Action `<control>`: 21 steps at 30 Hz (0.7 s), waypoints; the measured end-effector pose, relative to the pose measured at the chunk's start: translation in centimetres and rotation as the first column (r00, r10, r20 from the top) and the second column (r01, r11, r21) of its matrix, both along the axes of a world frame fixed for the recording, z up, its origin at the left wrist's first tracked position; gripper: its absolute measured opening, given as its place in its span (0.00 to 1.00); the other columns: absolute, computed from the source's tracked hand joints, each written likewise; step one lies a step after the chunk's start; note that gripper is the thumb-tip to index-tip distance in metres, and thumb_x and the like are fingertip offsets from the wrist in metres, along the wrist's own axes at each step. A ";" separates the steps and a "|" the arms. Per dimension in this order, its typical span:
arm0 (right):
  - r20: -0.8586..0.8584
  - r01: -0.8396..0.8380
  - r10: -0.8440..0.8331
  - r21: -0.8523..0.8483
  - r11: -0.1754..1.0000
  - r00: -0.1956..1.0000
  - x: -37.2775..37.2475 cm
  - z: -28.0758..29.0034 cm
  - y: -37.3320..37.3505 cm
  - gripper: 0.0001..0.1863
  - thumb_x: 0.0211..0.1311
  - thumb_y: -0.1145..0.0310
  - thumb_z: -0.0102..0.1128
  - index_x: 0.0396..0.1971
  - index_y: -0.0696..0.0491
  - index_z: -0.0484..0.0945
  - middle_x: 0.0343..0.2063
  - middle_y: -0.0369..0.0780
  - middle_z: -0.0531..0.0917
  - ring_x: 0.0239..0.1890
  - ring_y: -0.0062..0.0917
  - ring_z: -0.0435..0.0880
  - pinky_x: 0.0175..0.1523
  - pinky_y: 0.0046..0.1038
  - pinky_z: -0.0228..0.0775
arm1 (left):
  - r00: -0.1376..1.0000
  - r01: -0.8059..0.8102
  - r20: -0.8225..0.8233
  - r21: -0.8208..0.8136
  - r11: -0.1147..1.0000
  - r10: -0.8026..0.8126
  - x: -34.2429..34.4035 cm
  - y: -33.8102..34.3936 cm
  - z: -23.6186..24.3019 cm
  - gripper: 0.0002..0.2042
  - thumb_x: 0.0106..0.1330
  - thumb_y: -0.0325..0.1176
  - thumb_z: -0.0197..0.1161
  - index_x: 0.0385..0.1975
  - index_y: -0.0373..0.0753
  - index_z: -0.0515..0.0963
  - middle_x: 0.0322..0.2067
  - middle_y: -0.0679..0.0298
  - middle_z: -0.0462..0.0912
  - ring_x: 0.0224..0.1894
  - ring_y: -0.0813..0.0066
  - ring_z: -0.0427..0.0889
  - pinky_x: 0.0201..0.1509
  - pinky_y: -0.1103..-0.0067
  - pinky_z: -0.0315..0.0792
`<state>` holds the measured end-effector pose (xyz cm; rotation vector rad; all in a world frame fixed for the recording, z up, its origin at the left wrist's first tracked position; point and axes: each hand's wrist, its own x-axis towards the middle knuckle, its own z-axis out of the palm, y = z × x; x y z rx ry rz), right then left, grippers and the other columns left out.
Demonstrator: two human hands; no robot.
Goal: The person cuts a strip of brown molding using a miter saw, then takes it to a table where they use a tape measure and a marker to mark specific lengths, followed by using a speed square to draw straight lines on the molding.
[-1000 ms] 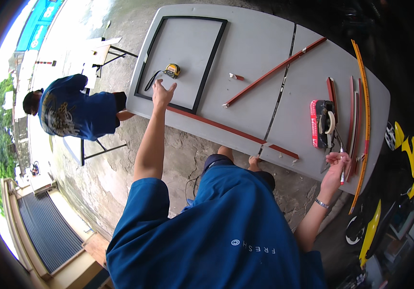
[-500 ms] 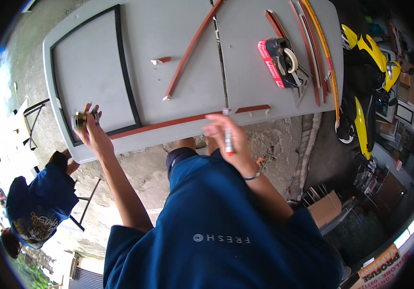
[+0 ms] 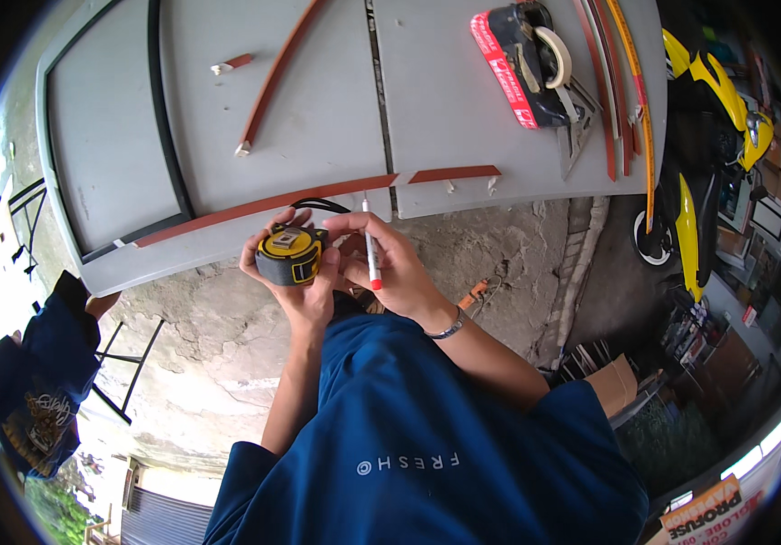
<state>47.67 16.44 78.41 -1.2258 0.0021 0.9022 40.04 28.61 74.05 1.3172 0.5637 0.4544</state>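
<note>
My left hand (image 3: 311, 307) grips a yellow and black tape measure (image 3: 291, 256) close to the table's near edge. Beside it, my right hand (image 3: 406, 280) holds a white marker (image 3: 371, 238) with a red end, roughly upright between the fingers. The right fingertips meet the side of the tape measure; what they touch there is partly hidden. A black strap or cord loop (image 3: 320, 203) shows just beyond the hands. Behind them a long reddish-brown strip (image 3: 268, 209) runs along the table's near edge, its left end lying over a black rectangular frame (image 3: 169, 127).
On the grey table (image 3: 445, 82), a tape dispenser (image 3: 522, 68) lies beside a metal square (image 3: 578, 136), several long strips (image 3: 601, 91) and a yellow ruler (image 3: 637, 82). Another reddish-brown strip (image 3: 277, 77) lies mid-table. A person in blue (image 3: 41, 391) is at left, a yellow motorcycle (image 3: 722, 91) at right.
My left hand has brought the tape measure right and nearer my body, beside my right hand. The right hand has shifted slightly left with the marker. The view has shifted too.
</note>
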 end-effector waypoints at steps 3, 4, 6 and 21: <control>0.002 -0.006 0.006 0.044 0.999 1.000 0.1 -1.5 -1.7 0.16 0.65 0.81 0.64 0.51 0.55 0.76 0.33 0.33 0.81 0.33 0.13 0.80 0.39 0.19 0.75 | 0.994 0.063 0.086 0.043 0.997 -0.067 -0.2 -1.1 -1.0 0.40 0.59 0.25 0.74 0.64 0.47 0.51 0.62 0.46 0.68 0.67 0.48 0.72 0.73 0.53 0.65; 0.020 0.014 -0.016 0.064 0.998 1.000 -0.1 -1.9 -2.2 0.15 0.64 0.81 0.64 0.49 0.55 0.76 0.32 0.33 0.81 0.32 0.13 0.79 0.39 0.19 0.73 | 0.993 0.041 0.110 0.029 0.999 -0.044 -0.1 -2.1 -0.9 0.39 0.59 0.26 0.74 0.63 0.47 0.52 0.62 0.45 0.69 0.68 0.46 0.70 0.76 0.52 0.60; 0.068 -0.098 0.098 -0.003 0.995 0.993 1.0 -1.2 -3.6 0.11 0.62 0.78 0.68 0.42 0.54 0.77 0.33 0.31 0.79 0.31 0.10 0.75 0.38 0.16 0.68 | 0.992 -0.022 0.126 0.221 0.975 -0.006 0.0 -1.5 -1.0 0.38 0.59 0.26 0.74 0.62 0.47 0.52 0.61 0.45 0.70 0.69 0.46 0.69 0.77 0.53 0.59; 0.484 0.504 -0.234 -0.564 0.654 0.844 7.6 -10.3 -19.4 0.05 0.68 0.76 0.65 0.40 0.59 0.80 0.29 0.34 0.81 0.28 0.13 0.76 0.33 0.18 0.69 | 0.932 0.082 -0.262 0.827 0.556 0.252 4.0 1.5 -6.9 0.36 0.52 0.37 0.80 0.58 0.36 0.66 0.58 0.56 0.78 0.74 0.40 0.60 0.79 0.43 0.37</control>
